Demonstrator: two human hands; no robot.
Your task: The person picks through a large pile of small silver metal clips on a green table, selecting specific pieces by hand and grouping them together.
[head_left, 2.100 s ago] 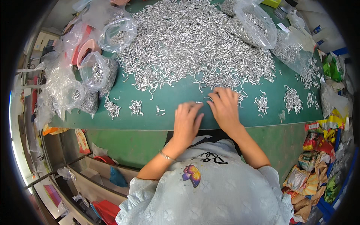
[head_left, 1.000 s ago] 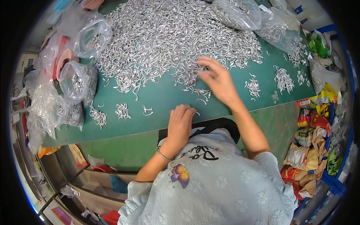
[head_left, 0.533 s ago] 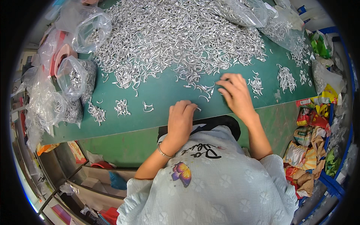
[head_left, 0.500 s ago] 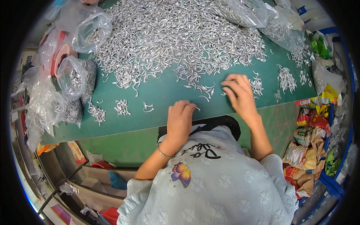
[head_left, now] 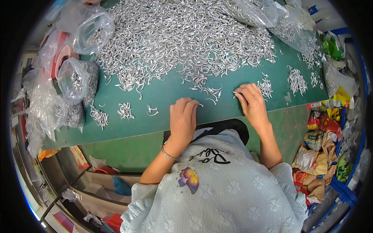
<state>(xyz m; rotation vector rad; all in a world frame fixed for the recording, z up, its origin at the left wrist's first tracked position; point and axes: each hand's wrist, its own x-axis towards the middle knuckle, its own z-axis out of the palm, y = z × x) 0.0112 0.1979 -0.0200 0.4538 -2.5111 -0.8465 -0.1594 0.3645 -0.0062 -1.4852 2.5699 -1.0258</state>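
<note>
My left hand (head_left: 183, 119) is over the green tabletop near its front edge, fingers bent together, with a small curved silver metal piece (head_left: 200, 105) poking out at the fingertips. To its right, my right hand (head_left: 254, 105) pinches a tiny silver piece between thumb and fingers; most of that piece is hidden. Several loose curved metal pieces (head_left: 211, 91) lie between the hands. Beyond them spreads a large heap of the same pieces (head_left: 182, 39). A small pile (head_left: 265, 88) sits just past my right hand.
Small piles (head_left: 125, 111) lie left of my left hand, and another pile (head_left: 297, 81) is farther right. Filled clear bags (head_left: 79, 81) stand at the table's left end. More bags (head_left: 295, 31) lie at the back right. Packages (head_left: 311, 155) are stacked on the right.
My left hand has shifted slightly left and up. My right hand has drawn a little to the right and down, its fingers now closed together in a pinch.
</note>
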